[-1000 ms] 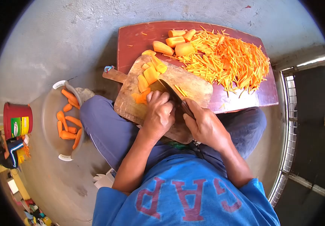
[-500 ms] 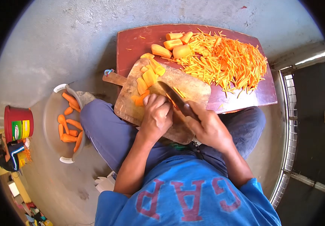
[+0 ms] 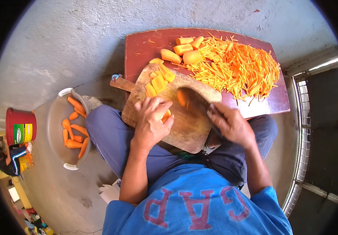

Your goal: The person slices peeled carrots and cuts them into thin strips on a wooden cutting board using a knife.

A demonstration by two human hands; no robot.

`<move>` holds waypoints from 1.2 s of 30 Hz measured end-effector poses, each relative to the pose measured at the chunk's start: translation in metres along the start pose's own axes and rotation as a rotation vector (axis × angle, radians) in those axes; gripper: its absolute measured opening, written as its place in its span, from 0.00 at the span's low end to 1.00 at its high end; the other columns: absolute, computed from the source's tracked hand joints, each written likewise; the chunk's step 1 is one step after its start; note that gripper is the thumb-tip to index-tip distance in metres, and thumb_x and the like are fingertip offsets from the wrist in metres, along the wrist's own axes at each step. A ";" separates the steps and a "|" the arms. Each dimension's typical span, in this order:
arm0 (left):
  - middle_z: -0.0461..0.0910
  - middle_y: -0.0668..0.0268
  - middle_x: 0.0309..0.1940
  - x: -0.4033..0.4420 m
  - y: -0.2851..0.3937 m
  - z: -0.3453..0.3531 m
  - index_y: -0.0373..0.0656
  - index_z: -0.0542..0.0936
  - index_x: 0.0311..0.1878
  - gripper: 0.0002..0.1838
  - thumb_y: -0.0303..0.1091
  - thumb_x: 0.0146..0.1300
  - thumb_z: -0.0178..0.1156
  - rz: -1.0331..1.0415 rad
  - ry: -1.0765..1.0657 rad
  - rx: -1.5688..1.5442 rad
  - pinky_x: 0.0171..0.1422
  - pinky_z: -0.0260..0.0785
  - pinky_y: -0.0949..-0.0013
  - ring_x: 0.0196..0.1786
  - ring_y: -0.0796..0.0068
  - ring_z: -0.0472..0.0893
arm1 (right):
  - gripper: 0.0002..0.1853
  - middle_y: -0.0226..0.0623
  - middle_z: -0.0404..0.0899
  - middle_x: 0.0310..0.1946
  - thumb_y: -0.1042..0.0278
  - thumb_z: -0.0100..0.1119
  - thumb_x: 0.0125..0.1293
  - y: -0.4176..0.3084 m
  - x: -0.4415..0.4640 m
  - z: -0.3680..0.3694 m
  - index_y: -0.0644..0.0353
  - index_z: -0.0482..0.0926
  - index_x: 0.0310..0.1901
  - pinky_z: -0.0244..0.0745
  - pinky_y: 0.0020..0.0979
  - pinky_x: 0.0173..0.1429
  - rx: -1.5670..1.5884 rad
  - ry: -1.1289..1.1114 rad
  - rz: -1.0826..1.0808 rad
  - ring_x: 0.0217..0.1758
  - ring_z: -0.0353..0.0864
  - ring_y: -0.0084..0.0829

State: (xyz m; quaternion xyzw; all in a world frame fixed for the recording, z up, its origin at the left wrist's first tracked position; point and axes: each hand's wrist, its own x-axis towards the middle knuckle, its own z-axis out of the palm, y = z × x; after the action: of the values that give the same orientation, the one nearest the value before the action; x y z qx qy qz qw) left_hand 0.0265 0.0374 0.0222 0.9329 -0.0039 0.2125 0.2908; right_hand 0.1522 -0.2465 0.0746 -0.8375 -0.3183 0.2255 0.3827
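Five thick orange carrot chunks (image 3: 192, 57) sit on the dark red wooden table (image 3: 141, 53), beside a broad heap of thin orange carrot strips (image 3: 247, 68). Worn wooden cutting board (image 3: 180, 131) overlaps the table's near edge and reaches over the crossed legs; its handle points left, blue cord at the tip.

Left hand (image 3: 152, 117): over the board's near left part, fingers bent, thumb and fingers closed about a small orange carrot piece (image 3: 166, 116), partly hidden. Right hand (image 3: 231, 123): wrapped round the handle of a dark-bladed knife (image 3: 200, 101), blade over the board, motion-blurred. Blurred orange bit (image 3: 182, 98) at the blade's far end; whether it touches, cannot tell. Flat yellow-orange carrot slices (image 3: 159, 83) lie beyond the left hand, on the board's left side.

Floor, left: grey two-handled basin (image 3: 54, 129) holding whole carrots (image 3: 74, 144); red bucket (image 3: 16, 121) farther left.
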 end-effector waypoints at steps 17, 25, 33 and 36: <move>0.90 0.63 0.50 0.020 -0.002 0.027 0.41 0.93 0.56 0.13 0.27 0.70 0.76 -0.031 0.057 -0.110 0.71 0.67 0.50 0.59 0.57 0.85 | 0.23 0.64 0.91 0.48 0.70 0.70 0.80 -0.013 -0.018 -0.009 0.67 0.83 0.72 0.88 0.55 0.55 -0.135 0.057 0.004 0.54 0.95 0.64; 0.93 0.57 0.52 0.114 -0.006 0.062 0.39 0.94 0.60 0.18 0.35 0.71 0.78 -0.012 -0.021 0.068 0.71 0.67 0.49 0.61 0.54 0.87 | 0.24 0.30 0.89 0.39 0.71 0.69 0.84 0.060 0.018 -0.013 0.70 0.83 0.75 0.83 0.36 0.43 0.410 0.357 0.107 0.37 0.85 0.23; 0.93 0.55 0.37 0.151 -0.014 0.121 0.34 0.94 0.57 0.16 0.26 0.67 0.78 -0.035 -0.068 0.066 0.63 0.71 0.53 0.44 0.54 0.90 | 0.22 0.38 0.92 0.41 0.70 0.70 0.83 0.054 -0.015 -0.044 0.67 0.84 0.73 0.85 0.35 0.47 0.510 0.075 0.168 0.41 0.90 0.27; 0.92 0.54 0.36 0.143 -0.010 0.112 0.32 0.94 0.59 0.17 0.20 0.67 0.76 -0.034 0.052 -0.040 0.57 0.78 0.58 0.42 0.61 0.91 | 0.23 0.51 0.95 0.49 0.70 0.72 0.81 0.033 -0.028 -0.054 0.68 0.84 0.72 0.87 0.42 0.58 0.381 -0.044 0.102 0.52 0.96 0.42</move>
State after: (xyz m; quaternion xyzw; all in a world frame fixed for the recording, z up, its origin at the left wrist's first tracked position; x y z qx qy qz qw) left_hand 0.2020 0.0015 -0.0090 0.9211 0.0155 0.2315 0.3128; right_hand 0.1779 -0.3098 0.0848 -0.7597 -0.2352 0.3189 0.5155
